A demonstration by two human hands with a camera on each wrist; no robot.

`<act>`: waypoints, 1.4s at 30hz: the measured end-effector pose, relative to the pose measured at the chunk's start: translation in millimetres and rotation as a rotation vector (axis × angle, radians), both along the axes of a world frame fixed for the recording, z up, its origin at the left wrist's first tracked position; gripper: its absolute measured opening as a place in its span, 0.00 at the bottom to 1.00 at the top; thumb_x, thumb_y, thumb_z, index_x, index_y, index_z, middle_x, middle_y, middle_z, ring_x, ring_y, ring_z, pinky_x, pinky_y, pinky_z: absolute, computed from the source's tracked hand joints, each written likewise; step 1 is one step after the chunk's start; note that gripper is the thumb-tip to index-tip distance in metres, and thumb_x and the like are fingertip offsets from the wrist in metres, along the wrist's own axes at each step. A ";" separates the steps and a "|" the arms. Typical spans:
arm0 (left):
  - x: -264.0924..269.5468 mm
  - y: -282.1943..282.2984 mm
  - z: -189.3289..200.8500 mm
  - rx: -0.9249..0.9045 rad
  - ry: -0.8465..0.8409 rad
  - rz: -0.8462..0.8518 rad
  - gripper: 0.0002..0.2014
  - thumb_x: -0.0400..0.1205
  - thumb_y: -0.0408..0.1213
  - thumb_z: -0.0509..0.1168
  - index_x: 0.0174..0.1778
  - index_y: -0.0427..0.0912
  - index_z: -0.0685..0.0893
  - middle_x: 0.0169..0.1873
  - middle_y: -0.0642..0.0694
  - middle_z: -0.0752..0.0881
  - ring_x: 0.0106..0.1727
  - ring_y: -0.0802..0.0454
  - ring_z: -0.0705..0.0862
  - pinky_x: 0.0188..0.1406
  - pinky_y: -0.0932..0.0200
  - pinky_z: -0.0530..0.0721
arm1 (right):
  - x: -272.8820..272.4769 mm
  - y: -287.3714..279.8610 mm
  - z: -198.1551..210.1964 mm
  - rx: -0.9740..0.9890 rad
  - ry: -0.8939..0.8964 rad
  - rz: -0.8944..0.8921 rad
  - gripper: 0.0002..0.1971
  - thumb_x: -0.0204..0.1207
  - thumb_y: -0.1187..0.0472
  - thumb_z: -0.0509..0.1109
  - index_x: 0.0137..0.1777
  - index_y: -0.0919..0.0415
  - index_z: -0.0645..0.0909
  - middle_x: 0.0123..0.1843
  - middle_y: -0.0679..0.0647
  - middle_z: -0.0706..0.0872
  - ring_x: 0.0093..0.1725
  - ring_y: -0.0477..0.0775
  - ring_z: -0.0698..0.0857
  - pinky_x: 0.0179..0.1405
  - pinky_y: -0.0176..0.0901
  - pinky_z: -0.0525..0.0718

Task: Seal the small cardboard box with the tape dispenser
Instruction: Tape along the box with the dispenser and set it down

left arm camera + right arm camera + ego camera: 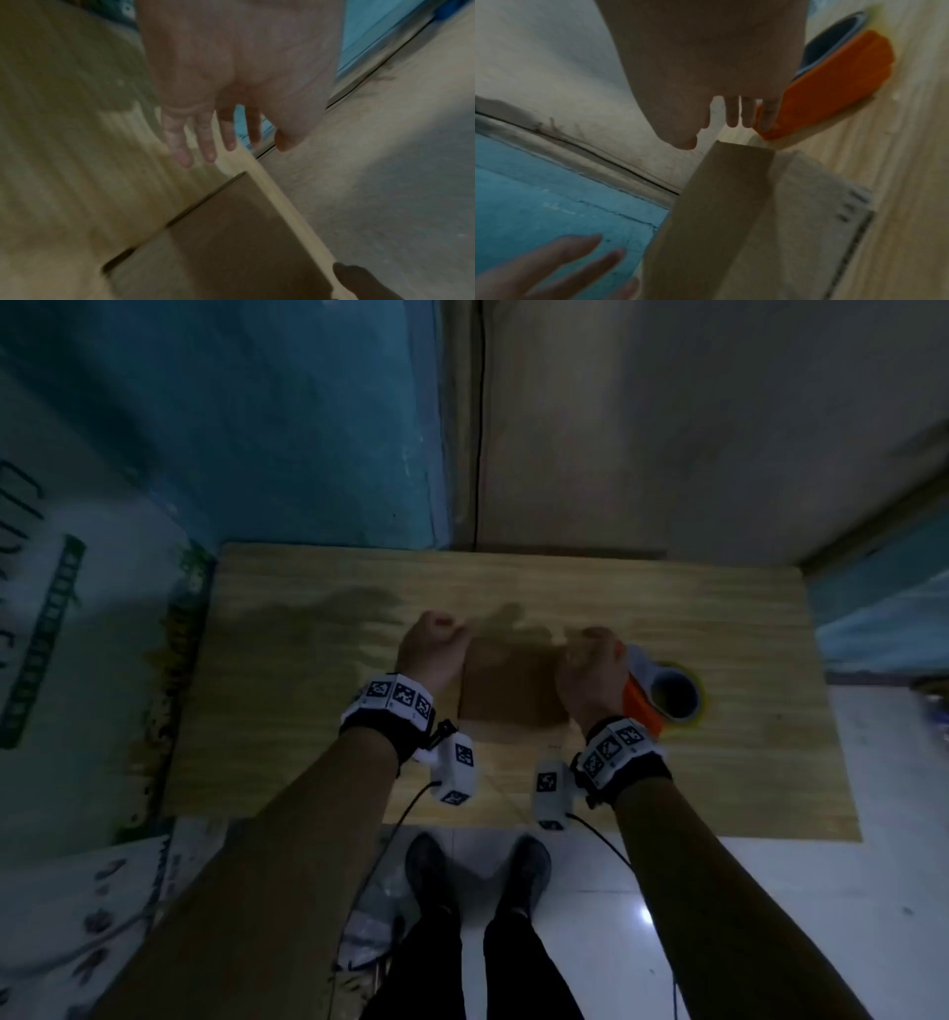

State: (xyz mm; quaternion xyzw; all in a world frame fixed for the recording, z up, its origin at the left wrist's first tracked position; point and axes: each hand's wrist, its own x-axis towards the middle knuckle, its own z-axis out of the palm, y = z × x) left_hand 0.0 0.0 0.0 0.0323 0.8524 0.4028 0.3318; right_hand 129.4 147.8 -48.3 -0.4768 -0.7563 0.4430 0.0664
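Note:
A small brown cardboard box (513,683) lies closed on the wooden table (308,711). My left hand (434,644) hovers just off the box's far left corner, fingers straight and holding nothing (209,142). My right hand (590,662) hangs at the box's right edge with relaxed fingers (731,113). The orange tape dispenser (642,706) with its tape roll (675,695) lies on the table right beside that hand. In the right wrist view the little finger is at the dispenser (834,81), but no finger curls round it. The box (231,233) (731,203) shows below both palms.
The table stands against a grey wall (667,428) and a blue wall (231,428). A white printed sack (77,634) leans at the left. My shoes (477,870) stand on the tiled floor at the table's front edge, with cables (400,819) hanging from the wrist cameras.

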 end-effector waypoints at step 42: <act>82.3 -31.0 -58.3 0.214 0.422 -0.097 0.06 0.85 0.37 0.63 0.52 0.43 0.84 0.55 0.48 0.77 0.52 0.58 0.77 0.48 0.77 0.72 | 57.5 -36.3 -29.1 0.225 0.375 0.116 0.01 0.82 0.68 0.67 0.49 0.64 0.79 0.48 0.53 0.79 0.49 0.53 0.77 0.48 0.39 0.72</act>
